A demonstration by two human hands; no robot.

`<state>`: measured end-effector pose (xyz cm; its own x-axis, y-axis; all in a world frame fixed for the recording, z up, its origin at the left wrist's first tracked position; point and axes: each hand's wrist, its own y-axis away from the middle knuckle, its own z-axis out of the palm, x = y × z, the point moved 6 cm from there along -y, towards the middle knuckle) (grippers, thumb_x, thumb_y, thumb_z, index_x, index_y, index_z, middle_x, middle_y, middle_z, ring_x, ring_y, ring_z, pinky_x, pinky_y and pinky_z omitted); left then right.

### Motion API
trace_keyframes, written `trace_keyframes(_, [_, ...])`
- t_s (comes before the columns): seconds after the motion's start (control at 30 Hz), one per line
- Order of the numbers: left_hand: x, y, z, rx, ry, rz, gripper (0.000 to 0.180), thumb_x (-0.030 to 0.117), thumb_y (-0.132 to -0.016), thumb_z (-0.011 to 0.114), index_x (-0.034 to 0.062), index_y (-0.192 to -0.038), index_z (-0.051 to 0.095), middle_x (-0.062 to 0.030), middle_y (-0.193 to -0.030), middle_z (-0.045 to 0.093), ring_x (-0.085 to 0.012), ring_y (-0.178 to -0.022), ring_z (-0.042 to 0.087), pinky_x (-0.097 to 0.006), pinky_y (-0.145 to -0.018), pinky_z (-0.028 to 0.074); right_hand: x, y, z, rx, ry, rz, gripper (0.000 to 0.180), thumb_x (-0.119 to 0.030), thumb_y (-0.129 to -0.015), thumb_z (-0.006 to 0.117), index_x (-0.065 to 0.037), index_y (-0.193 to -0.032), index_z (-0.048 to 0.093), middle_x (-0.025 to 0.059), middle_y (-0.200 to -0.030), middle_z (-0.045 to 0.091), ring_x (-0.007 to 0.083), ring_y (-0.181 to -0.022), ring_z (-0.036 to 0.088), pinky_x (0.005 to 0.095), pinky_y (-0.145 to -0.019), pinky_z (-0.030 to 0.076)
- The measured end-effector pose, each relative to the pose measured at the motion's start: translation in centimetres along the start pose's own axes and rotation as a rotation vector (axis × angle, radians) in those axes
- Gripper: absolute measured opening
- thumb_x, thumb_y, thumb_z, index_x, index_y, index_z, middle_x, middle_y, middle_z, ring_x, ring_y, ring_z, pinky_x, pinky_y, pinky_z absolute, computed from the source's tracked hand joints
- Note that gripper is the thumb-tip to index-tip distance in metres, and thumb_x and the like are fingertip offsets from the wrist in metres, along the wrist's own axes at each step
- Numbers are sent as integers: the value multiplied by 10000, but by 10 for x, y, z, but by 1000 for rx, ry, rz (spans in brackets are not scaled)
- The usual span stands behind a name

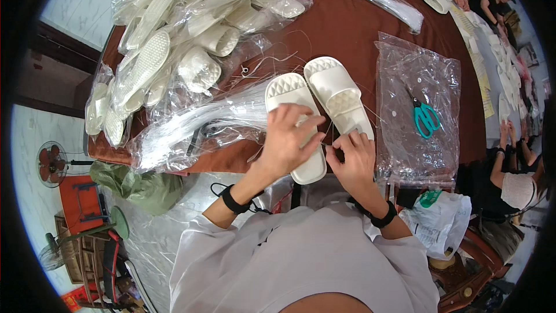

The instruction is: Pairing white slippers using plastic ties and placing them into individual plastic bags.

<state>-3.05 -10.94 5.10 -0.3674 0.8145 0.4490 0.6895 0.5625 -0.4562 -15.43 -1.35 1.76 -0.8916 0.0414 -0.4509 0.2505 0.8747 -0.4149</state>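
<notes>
Your left hand [286,142] lies over the left slipper [311,169], fingers loosely spread; your right hand [354,159] curls at the right slipper [340,97], whether pinching anything you can't tell; both slippers lie at the brown tablecloth's [347,37] near edge

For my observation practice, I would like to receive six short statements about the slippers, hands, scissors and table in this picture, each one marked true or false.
1. The scissors lie on a clear plastic bag. True.
2. Both loose slippers are black. False: the left slipper and the right slipper are off-white.
3. The left hand is over the left slipper. True.
4. The heap of bagged slippers is toward the right end of the table. False: the heap is toward the left end of the table.
5. The right hand holds the scissors. False: the right hand is at the near end of the right slipper.
6. The left wrist wears a dark band. True.
</notes>
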Motion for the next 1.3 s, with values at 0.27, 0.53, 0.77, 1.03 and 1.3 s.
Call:
trace_keyframes(0.27, [1,-20,8,24,-56,-51,264,176,-755,724,111,-1008,684,-48,-971,609,-259,-928,532,-400,-809,375,-3,8,-5,-25,-67,-45,202,-152,-705,740,-107,-752,549,47,-762,490,252,-722,503,387,-641,348])
trace_keyframes(0.53, [-69,-75,25,-244,-128,-122,307,237,-802,693,50,-1044,669,-123,-904,663,-306,-872,640,-435,-789,430,0,7,-2,-25,-68,-68,199,-145,-720,742,-106,-776,554,46,-768,492,255,-728,503,387,-653,357])
trace_keyframes(0.77, [-81,-74,44,-205,-68,-145,272,234,-813,684,30,-994,677,-161,-876,671,-322,-759,653,-420,-699,493,3,5,-2,-23,-86,-65,163,-77,-733,708,-101,-816,569,50,-795,505,255,-747,504,383,-666,364])
trace_keyframes(1.03, [-73,-70,34,-99,-46,-175,261,192,-811,683,35,-1019,668,-149,-876,658,-325,-755,638,-411,-669,490,6,3,-5,-26,-75,-69,179,-28,-712,689,-100,-828,573,47,-799,508,249,-756,506,379,-678,367])
trace_keyframes(1.3, [-17,-49,1,-81,110,-21,286,111,-765,718,76,-1045,675,-111,-974,625,-307,-917,588,-402,-815,459,10,1,-21,-10,-28,-34,178,-24,-720,684,-103,-845,584,38,-803,514,240,-756,508,378,-686,370])
